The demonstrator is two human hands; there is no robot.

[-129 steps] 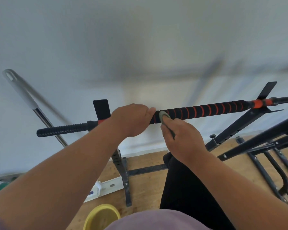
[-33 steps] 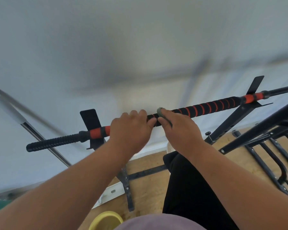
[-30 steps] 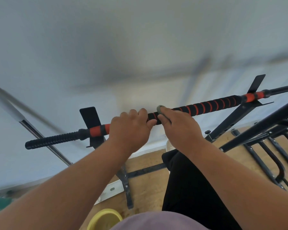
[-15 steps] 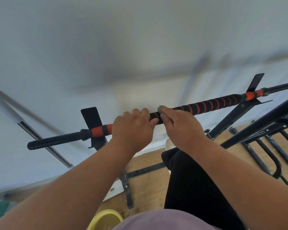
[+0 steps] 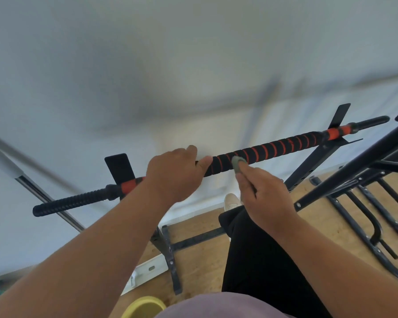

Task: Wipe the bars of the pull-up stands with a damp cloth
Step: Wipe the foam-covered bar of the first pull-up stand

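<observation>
your left hand (image 5: 175, 174) grips the pull-up bar (image 5: 274, 146), fingers curled over the top and thumb tip lying along the foam, just where the black-and-orange spiral wrap begins. it is where it was half a second ago. your right hand (image 5: 262, 198) is what has changed: before it sat tight against the left hand, pressing down on the bar; now it has slid away to the right and dropped a little toward you, so a stretch of wrapped bar shows bare between the two hands. the right fingers are narrow, pinching the small grey-green cloth (image 5: 236, 163), which stands up from your fingertips and touches the near face of the foam wrap. the bar runs from the ribbed black end (image 5: 71, 203) at lower left up to the orange collar (image 5: 334, 133) at upper right, resting on the black stand's angled supports (image 5: 308, 164). compared with the earlier view the whole frame sits a touch lower and further right. a second black frame (image 5: 354, 175) crosses the right side, well apart from your hands. the rim of a yellow bowl (image 5: 143, 306) shows on the wooden floor (image 5: 200, 267) at the bottom edge.
</observation>
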